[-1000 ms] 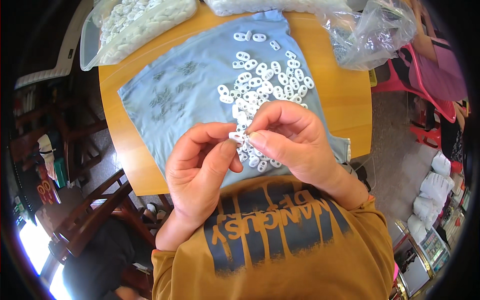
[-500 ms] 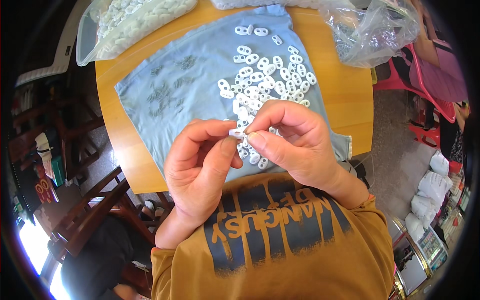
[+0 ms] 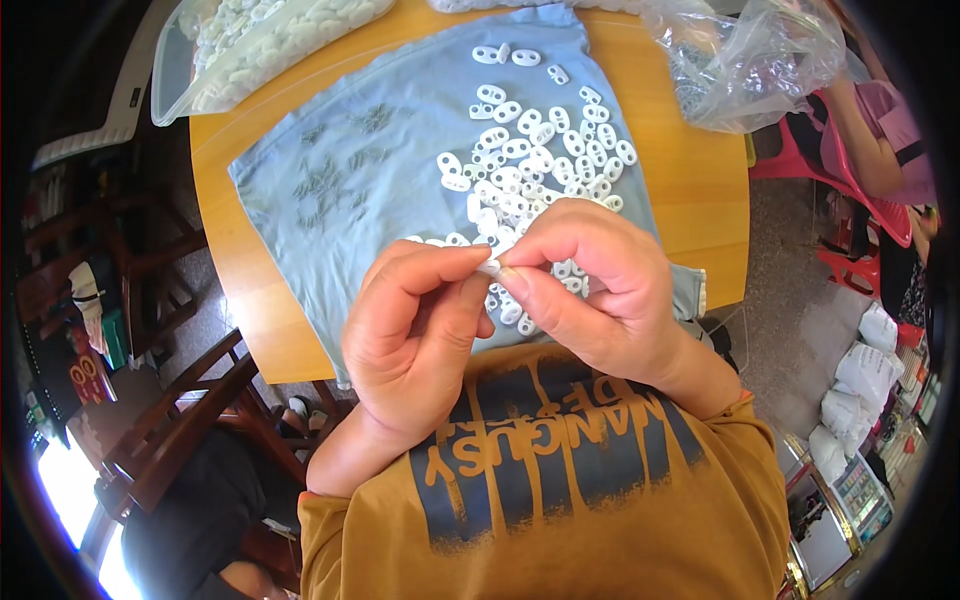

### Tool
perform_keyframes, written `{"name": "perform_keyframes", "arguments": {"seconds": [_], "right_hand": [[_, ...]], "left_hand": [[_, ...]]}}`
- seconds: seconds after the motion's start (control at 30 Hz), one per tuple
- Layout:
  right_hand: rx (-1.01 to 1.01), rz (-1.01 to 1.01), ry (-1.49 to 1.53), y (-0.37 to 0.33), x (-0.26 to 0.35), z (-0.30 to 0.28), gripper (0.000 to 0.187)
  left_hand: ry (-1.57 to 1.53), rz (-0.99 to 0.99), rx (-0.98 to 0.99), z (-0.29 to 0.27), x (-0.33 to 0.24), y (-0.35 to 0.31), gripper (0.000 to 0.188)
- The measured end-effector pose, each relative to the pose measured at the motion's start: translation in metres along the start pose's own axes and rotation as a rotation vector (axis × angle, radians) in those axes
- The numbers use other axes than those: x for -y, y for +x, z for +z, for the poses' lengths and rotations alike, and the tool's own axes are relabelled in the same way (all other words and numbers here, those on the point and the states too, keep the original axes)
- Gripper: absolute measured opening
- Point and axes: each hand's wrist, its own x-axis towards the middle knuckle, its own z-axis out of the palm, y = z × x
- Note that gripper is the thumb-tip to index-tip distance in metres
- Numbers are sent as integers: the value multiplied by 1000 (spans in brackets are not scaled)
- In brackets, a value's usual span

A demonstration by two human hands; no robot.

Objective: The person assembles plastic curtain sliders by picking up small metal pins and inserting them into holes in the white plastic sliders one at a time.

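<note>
Between my fingertips is a small white plastic cord lock (image 3: pixel 490 267), mostly hidden by them. My left hand (image 3: pixel 415 330) pinches it from the left with thumb and forefinger. My right hand (image 3: pixel 600 295) pinches from the other side, its thumb and forefinger meeting at the same piece. Just beyond both hands lies a loose pile of white oval two-hole cord locks (image 3: pixel 515 178). Small dark pieces that look like tiny springs (image 3: pixel 320 183) lie in several clusters to the left of the pile. All of these rest on a light blue cloth (image 3: pixel 400 150).
The cloth covers much of a yellow wooden table (image 3: pixel 700 200). A clear plastic tub (image 3: pixel 180 70) of white pieces stands at the far left, a clear plastic bag (image 3: pixel 745 70) at the far right. Another person's arm (image 3: pixel 868 140) is by a pink chair (image 3: pixel 800 150). Dark wooden chairs (image 3: pixel 190 420) stand left.
My left hand has moved slightly right, bringing its fingertips closer to the right hand's. The held piece is now more covered. The other person's arm at the right has shifted.
</note>
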Motion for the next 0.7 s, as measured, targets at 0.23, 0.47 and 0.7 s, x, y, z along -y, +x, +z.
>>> {"name": "perform_keyframes", "arguments": {"seconds": [0.23, 0.47, 0.7], "right_hand": [[-3, 26, 8, -1, 1, -1, 8], [5, -80, -84, -1, -3, -4, 11], [-41, -137, -122, -3, -7, -1, 17]], "left_hand": [[-64, -32, -6, 3, 7, -2, 18], [-78, 3, 36, 1, 11, 0, 17], [-162, 12, 48, -2, 20, 2, 13]]}}
